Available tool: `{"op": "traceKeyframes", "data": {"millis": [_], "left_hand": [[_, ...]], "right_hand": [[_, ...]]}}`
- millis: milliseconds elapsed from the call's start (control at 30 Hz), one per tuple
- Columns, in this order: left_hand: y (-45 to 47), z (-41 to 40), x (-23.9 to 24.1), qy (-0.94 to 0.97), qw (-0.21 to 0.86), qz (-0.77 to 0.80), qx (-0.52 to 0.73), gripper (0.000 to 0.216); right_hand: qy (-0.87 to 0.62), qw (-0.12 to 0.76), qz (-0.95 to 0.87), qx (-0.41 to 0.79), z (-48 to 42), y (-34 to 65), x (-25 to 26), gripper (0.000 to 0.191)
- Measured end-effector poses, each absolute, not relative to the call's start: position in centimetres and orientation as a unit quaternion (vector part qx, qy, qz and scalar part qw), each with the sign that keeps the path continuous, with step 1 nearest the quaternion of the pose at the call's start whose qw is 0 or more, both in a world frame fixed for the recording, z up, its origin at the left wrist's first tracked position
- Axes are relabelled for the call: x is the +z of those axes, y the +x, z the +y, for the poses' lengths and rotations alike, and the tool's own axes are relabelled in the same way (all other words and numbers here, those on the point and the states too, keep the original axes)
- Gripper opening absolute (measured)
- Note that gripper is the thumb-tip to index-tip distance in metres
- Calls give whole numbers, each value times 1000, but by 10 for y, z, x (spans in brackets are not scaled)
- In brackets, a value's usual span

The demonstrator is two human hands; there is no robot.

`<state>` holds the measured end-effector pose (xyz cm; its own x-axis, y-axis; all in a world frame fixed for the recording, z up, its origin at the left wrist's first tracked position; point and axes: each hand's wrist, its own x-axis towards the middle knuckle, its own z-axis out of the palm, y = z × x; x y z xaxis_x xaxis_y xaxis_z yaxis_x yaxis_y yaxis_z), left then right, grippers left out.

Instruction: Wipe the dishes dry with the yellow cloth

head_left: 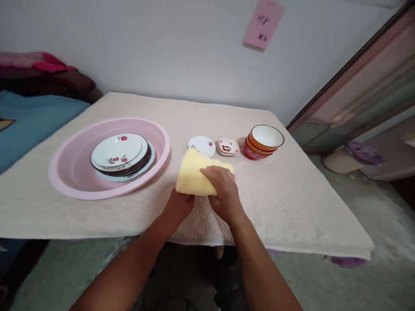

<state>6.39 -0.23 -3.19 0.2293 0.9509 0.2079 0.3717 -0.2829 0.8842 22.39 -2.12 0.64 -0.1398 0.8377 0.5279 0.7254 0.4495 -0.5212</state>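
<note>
Both hands hold a folded yellow cloth (194,175) above the near middle of the table. My left hand (181,203) grips it from below at its lower left edge, with most fingers hidden beneath. Over its right side curls my right hand (223,185), partly covering the fabric. Whether something lies inside the cloth cannot be seen. Just beyond it rests a small white plate (202,145) with a red flower, partly hidden by the cloth. To that plate's right sit small square patterned dishes (228,146), seemingly stacked.
A pink basin (69,181) on the left holds a pile of flowered plates (118,149). Several stacked orange and red bowls (264,140) stand at the right. A cream cloth covers the table (292,207); behind is a white wall with a pink note (264,23).
</note>
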Motion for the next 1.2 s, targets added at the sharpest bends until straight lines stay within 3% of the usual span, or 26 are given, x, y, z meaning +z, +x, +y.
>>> {"op": "traceKeyframes", "data": {"millis": [100,200,367,500,700,800,933,1200], "left_hand": [[63,-2,-32,701,354,469,405,20],[65,-6,-23,713,359,421,432,26],[68,-12,-10,658,368,430,496,28],[74,-11,-13,563,382,455,575,26],[87,-8,-18,403,492,405,657,31],[87,-4,-19,403,520,392,643,33],[74,6,-18,507,508,404,567,26],[46,16,-13,695,306,476,443,28]], "right_hand": [[-529,382,-750,107,-19,229,-1,46],[-543,442,-695,161,-14,238,-16,39],[-584,551,-481,353,-11,238,-36,37],[-504,616,-292,530,-18,219,-39,38],[-395,605,-135,678,-29,192,-35,46],[-400,623,-138,658,-26,190,-35,49],[-438,685,-219,540,-17,210,-40,48],[-567,658,-404,287,-13,241,-44,28]]}}
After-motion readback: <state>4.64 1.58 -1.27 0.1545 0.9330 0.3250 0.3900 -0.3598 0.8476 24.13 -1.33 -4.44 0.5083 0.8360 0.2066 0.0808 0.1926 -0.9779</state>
